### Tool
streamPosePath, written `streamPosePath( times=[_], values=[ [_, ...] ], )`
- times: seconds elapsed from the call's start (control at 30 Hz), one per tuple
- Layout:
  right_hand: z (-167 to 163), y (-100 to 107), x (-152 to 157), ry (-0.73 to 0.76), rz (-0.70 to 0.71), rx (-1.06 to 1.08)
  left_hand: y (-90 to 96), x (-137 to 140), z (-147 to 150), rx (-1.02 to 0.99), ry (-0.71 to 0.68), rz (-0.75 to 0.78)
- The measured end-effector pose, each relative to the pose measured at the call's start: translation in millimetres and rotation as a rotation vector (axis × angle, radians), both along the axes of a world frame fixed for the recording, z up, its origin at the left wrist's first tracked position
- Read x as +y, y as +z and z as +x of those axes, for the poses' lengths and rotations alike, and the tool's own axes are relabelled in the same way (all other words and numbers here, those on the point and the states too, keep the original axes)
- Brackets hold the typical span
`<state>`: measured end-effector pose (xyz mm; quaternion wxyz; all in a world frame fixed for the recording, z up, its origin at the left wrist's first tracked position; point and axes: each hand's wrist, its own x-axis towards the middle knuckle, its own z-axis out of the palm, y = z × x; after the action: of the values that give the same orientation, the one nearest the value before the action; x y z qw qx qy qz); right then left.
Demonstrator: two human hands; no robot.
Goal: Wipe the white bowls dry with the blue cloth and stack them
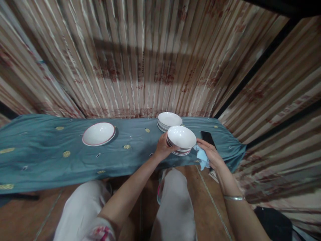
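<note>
A white bowl [182, 136] tops a small stack, with red-rimmed ware [181, 153] showing beneath it, near the table's front edge. My left hand [164, 147] is closed on the left side of this stack, its thumb across the front. At the right rim are the fingertips of my right hand [210, 152], which holds a crumpled light blue cloth [202, 158] that hangs below the palm. Whether those fingertips press on the bowl is hard to tell. Just behind stands another stack of white dishes [169, 119] with thin dark rims.
A teal patterned cloth [135, 160] covers the long narrow table. On its left lie shallow white bowls [99, 134] with a red rim. A black phone [208, 138] lies beyond my right hand. Pleated curtains [150, 60] hang close behind, and a dark pole [258, 68] slants at right.
</note>
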<state>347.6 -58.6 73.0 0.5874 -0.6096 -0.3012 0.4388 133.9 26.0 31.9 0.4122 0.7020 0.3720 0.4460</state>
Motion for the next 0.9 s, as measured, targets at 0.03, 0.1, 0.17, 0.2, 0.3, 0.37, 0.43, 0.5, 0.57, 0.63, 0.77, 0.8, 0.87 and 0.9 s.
streamPosePath(
  times=[0.03,0.1,0.17,0.2,0.3,0.37,0.43,0.5,0.57,0.63,0.77,0.8,0.87,0.9],
  values=[
    [0.6,-1.8,0.6,-0.003,0.004,0.001,-2.1,0.7,0.7,0.001,-0.003,-0.001],
    [1.9,-5.6,1.9,0.0,0.011,0.001,-6.3,1.9,1.9,-0.004,-0.01,0.0],
    [2.7,-9.0,3.1,0.005,0.01,0.005,-10.1,2.7,2.7,-0.009,-0.013,0.004],
    [2.9,-10.3,3.6,0.006,0.008,0.009,-11.8,3.1,3.0,-0.01,-0.012,0.006],
    [2.7,-13.3,4.9,-0.002,0.011,0.022,-15.7,3.8,3.9,-0.006,0.006,-0.001],
    [2.5,-15.0,5.6,-0.01,0.017,0.023,-17.1,4.2,4.6,-0.005,0.018,-0.015],
    [2.9,-16.8,6.3,-0.014,0.026,0.014,-17.7,4.4,5.4,-0.013,0.017,-0.028],
    [3.5,-18.8,6.8,-0.019,0.034,-0.008,-17.5,4.2,6.0,-0.025,0.002,-0.039],
    [3.5,-20.9,7.2,-0.023,0.042,-0.032,-16.7,3.4,5.7,-0.037,-0.007,-0.064],
    [2.8,-23.1,7.8,-0.024,0.047,-0.05,-15.4,1.8,4.0,-0.051,-0.003,-0.111],
    [1.8,-28.2,11.3,-0.056,0.043,-0.073,-11.4,-2.0,-5.2,-0.109,0.041,-0.215],
    [2.6,-29.1,12.3,-0.071,0.037,-0.083,-10.3,-2.5,-8.9,-0.127,0.055,-0.236],
    [5.7,-28.7,12.4,-0.114,0.022,-0.141,-8.0,-2.7,-18.8,-0.182,0.102,-0.273],
    [7.5,-26.8,10.9,-0.149,0.018,-0.195,-6.8,-2.7,-25.1,-0.22,0.134,-0.29]
  ],
)
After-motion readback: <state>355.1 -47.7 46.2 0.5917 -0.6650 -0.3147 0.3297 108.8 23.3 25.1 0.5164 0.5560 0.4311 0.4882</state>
